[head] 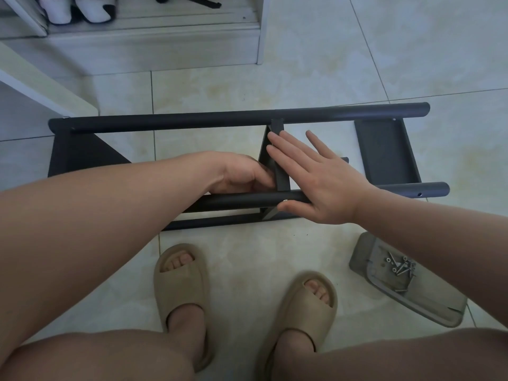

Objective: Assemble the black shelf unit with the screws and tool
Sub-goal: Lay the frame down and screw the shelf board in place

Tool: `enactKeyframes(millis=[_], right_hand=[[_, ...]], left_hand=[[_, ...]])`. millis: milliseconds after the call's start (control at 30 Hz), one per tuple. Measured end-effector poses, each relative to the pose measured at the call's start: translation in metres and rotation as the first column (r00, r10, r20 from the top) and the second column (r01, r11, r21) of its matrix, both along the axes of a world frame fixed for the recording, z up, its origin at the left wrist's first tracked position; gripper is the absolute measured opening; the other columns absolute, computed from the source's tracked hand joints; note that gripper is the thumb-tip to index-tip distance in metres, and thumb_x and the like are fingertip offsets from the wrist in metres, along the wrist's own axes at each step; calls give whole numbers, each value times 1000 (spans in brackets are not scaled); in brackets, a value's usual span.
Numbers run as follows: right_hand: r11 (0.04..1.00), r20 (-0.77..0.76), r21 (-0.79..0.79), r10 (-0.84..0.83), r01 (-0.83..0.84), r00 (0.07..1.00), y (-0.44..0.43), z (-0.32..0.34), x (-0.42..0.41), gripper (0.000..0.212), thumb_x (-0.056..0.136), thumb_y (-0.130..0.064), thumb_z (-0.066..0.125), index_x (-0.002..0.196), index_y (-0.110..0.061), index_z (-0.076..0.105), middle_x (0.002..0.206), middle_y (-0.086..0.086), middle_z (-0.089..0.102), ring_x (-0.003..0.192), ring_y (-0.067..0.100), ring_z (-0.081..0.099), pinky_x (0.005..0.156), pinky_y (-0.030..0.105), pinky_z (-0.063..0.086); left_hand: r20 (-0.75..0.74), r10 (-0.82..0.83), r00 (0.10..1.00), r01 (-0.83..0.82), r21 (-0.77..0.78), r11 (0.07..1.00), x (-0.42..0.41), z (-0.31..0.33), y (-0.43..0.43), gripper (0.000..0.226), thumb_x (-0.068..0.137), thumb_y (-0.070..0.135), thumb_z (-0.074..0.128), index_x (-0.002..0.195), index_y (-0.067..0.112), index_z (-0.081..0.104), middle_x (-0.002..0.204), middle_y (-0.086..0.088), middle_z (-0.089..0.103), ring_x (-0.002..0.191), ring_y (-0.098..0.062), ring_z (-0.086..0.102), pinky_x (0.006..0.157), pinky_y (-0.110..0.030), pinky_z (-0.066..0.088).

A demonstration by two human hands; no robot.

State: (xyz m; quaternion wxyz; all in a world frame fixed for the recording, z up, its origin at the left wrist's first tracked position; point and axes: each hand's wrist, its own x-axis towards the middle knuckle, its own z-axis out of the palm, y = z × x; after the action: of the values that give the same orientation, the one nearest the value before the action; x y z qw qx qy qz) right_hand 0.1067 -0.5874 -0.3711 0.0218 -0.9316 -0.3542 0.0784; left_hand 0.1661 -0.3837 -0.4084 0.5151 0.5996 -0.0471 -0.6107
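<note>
the black shelf unit [192, 121] lies on its side on the tiled floor [247, 83] just ahead of my feet, with its two long round tubes running left to right. it's matte black metal. one shelf panel is joined at the left end, another sits at the right end, and a middle panel [280, 171] stands between the tubes.

my right hand [321, 182] lies flat against that middle panel, fingers [286, 149] straight and slightly spread. the thumb rests on the near tube [239, 198], right beside a silver screw head [286, 200]. i judge this is to hold the panel square to the tube while the joint is set.

my left hand [242, 174] reaches in from the other side with its fingers curled down at the panel's edge. the tube hides them, so i cannot tell what, if anything, they pinch. it's probably bracing the panel from behind.

the spare screws [398, 266] lie in a grey tray [360, 257] on the floor to my right, close enough to reach. i see no tool.
</note>
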Motion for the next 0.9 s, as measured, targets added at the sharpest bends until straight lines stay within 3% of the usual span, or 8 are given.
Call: enactKeyframes(millis=[167,367,433,600,800,900], right_hand=[[1000,1,6,2,-2,1000,0,0,0,91,97,-69,26,161,-6,13,170,9,3,157,25,1,125,54,8],[1000,-6,2,-1,1,1000,0,1,0,91,97,-69,26,161,-6,12,170,9,3,157,25,0,126,53,7],[1000,-8,-3,-1,1,1000,1,1,0,91,96,-69,26,161,-6,12,170,9,2,157,25,0,126,53,7],[1000,-5,1,1,-1,1000,1,1,0,91,97,-69,26,161,-6,12,170,9,3,157,25,1,126,53,7],[1000,-2,10,0,0,1000,1,1,0,91,96,-69,25,161,-5,14,170,10,4,157,26,2,126,53,8],[1000,-3,-10,2,-2,1000,1,1,0,92,96,-70,25,161,-6,12,170,9,2,157,25,0,126,52,7]], left_hand=[[-4,12,1000,-12,1,1000,0,3,0,46,92,-5,47,66,18,77,78,-4,73,78,-17,69,79,-30,53],[29,135,990,-135,-13,991,-4,0,0,25,92,-12,45,83,6,60,78,-9,66,75,-21,65,70,-25,54],[33,159,987,-158,-25,987,-5,-1,-1,21,91,-13,44,89,3,56,85,-13,61,80,-24,61,73,-27,52],[-8,84,996,-84,-32,996,-5,0,0,34,95,0,44,80,12,71,78,-4,71,72,-15,68,69,-25,54],[-33,8,999,-4,103,995,1,5,-1,27,94,7,54,83,13,77,96,-10,74,99,-26,66,103,-42,45],[-56,1,998,7,141,990,4,9,-4,21,94,6,54,90,10,74,96,-10,74,101,-26,65,104,-42,45]])
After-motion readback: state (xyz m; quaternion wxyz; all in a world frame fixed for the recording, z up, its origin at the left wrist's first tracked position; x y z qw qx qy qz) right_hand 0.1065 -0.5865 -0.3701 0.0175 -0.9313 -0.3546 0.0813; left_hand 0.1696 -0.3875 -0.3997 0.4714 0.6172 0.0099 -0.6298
